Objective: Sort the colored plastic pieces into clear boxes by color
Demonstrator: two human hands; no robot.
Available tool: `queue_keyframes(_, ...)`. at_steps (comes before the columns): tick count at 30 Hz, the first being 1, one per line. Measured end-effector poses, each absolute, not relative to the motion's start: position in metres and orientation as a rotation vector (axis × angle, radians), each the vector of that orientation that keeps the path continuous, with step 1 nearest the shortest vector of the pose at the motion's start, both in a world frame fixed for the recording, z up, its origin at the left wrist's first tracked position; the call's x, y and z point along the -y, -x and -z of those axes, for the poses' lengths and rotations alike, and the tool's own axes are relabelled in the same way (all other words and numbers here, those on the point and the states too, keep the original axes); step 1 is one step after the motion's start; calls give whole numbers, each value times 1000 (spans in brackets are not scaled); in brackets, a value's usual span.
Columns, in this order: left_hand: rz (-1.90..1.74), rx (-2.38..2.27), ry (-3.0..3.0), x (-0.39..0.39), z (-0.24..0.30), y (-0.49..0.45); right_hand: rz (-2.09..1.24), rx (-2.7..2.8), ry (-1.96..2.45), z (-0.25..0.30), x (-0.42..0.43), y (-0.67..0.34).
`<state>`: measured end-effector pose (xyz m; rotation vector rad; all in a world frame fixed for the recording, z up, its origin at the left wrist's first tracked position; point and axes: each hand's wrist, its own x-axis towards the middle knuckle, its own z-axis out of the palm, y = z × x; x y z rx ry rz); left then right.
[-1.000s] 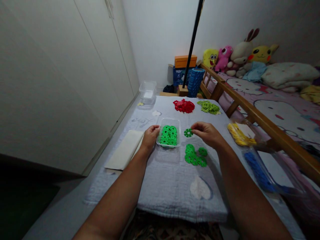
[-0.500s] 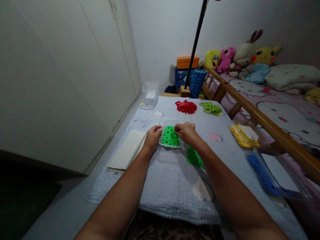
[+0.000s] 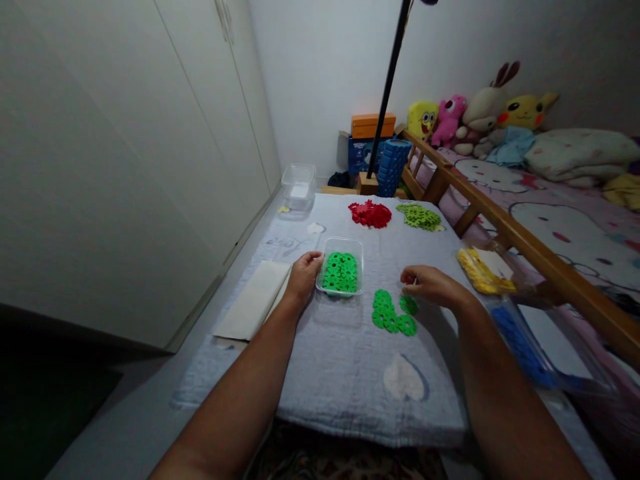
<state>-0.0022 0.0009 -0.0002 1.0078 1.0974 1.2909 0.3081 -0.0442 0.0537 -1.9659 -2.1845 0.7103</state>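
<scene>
My left hand (image 3: 306,272) grips the left edge of a clear plastic box (image 3: 361,260), its thumb and fingers closed on the rim. Inside the box lie green snowflake discs (image 3: 341,272), arranged in rows. To the right of the box, my right hand (image 3: 426,283) hovers just above a small group of loose green discs (image 3: 386,316). Its fingers are bent, with a gap between thumb and forefinger and nothing visible between them. One loose green disc (image 3: 409,305) lies right under the fingertips.
Red discs (image 3: 370,214) and yellow-green discs (image 3: 419,217) lie in piles at the far side. Packs of yellow pieces (image 3: 483,270) and blue pieces (image 3: 523,347) are at the right. A folded cream cloth-like sheet (image 3: 255,300) lies left, and empty clear boxes (image 3: 299,183) stand behind.
My right hand has moved from above the box rightward to the loose green discs, uncovering both them and the box's right side. My left hand still holds the box.
</scene>
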Motion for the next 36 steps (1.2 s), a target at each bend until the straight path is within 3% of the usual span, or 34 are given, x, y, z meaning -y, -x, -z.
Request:
queue_keyframes(4,-1294,-1094,-1006,0,0,2,-943,2147,2058,-41,58,-320)
queue_keyframes(13,-1300,-1101,-1004,1,-1,2,-1021,2057,1877,-39,56,-323)
queue_keyframes(23,-1299,-1072,-987,0,-1,2,-577,2070,1478,-85,7,-245)
queue_keyframes(29,-1282,-1090,-985,-1,-2,1,-210,2284,1713,-82,-17,-194)
queue_keyframes(36,-1293,-1104,-974,-1,-1,1,-137,2391,1810,-69,-26,-182)
